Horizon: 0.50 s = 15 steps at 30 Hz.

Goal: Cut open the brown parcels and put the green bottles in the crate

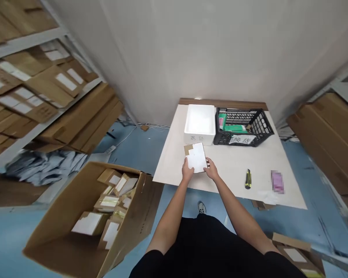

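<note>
Both my hands hold a small flat cardboard parcel [195, 156] with a large white label on top, just above the near edge of the white table [234, 170]. My left hand [187, 172] grips its lower left corner, fingers closed on it. My right hand [211, 168] grips its lower right corner. The parcel lies close to flat, its label facing up.
Behind the parcel stand a white foam box [200, 124] and a black plastic crate [242, 126] with green packets. A yellow-black utility knife [248, 179] lies at the right. A large open carton of parcels [100, 216] stands on the floor left. Shelves of cardboard boxes [37, 88] line the left wall.
</note>
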### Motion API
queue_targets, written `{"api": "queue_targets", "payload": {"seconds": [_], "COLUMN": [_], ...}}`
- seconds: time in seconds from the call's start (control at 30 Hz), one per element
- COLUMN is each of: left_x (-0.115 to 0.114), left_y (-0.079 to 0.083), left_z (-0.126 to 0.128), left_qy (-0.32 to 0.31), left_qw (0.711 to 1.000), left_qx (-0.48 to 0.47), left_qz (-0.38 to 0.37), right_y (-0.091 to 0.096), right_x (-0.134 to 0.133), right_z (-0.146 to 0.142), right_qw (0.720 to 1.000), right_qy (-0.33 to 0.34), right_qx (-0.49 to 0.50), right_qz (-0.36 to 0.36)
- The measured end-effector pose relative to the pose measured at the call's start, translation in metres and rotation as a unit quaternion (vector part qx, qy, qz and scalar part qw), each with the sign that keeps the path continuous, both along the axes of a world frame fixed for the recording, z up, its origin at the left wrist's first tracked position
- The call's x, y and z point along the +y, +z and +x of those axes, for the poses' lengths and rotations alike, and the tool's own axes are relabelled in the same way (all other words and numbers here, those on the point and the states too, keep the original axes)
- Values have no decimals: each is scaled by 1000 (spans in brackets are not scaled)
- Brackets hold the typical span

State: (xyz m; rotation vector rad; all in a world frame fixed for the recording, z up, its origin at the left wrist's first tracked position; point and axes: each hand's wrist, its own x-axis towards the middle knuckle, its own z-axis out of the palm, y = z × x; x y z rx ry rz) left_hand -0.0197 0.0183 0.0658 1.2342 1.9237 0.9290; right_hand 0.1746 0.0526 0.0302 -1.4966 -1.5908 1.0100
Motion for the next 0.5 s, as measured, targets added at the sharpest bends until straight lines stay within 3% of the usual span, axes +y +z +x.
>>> {"api": "queue_targets", "payload": {"seconds": [0.1, 0.2, 0.33, 0.5], "left_x": [13, 20, 21, 17], "left_y": [-16, -36, -58, -66], "left_z": [33, 45, 45, 40], "left_qy": [-62, -121, -179, -188], "left_qw": [998, 987, 965, 959], "left_qx": [-22, -61, -102, -145], "left_qz": [-24, -85, -160, -156], "right_y": [-20, -39, -56, -55], "right_x": [-9, -20, -35, -44], "right_z": [40, 59, 66, 60], "right_qw": [999, 996, 989, 979], "right_qy": [-44, -65, -87, -115], "right_qx": [-3, -19, -34, -59], "right_qz": [-23, -57, -113, -161]}}
